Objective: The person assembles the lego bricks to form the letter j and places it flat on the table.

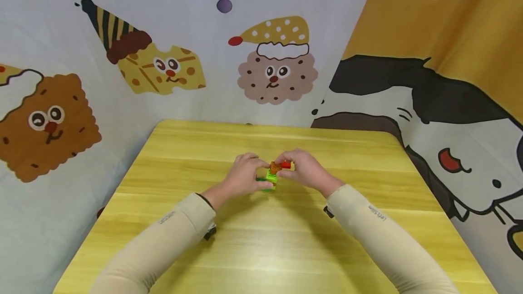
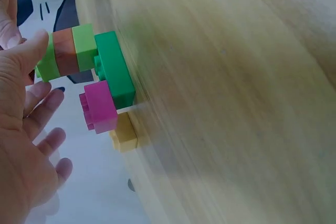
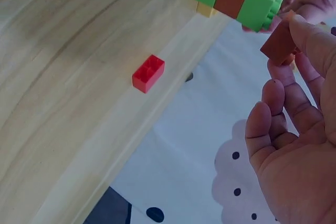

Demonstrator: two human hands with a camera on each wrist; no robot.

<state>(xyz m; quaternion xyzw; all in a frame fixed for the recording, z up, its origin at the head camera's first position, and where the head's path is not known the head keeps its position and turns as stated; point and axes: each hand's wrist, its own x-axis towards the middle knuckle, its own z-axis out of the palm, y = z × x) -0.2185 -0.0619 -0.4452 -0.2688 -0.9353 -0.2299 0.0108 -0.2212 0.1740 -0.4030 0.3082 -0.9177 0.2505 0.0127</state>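
My right hand pinches a brown toy building block between thumb and fingers, beside the top of a block stack. That stack has a light green block on top, then a brown block, another light green block and a long dark green block. A pink block is fixed on the dark green one, and a yellow block is underneath. My left hand curls its thumb and fingers round the stack's upper end; part of their contact is hidden.
On the wooden table, a loose red block lies beyond my right hand, its hollow side showing. The table's far edge is a short way behind the blocks. A cartoon-printed cloth hangs behind the table.
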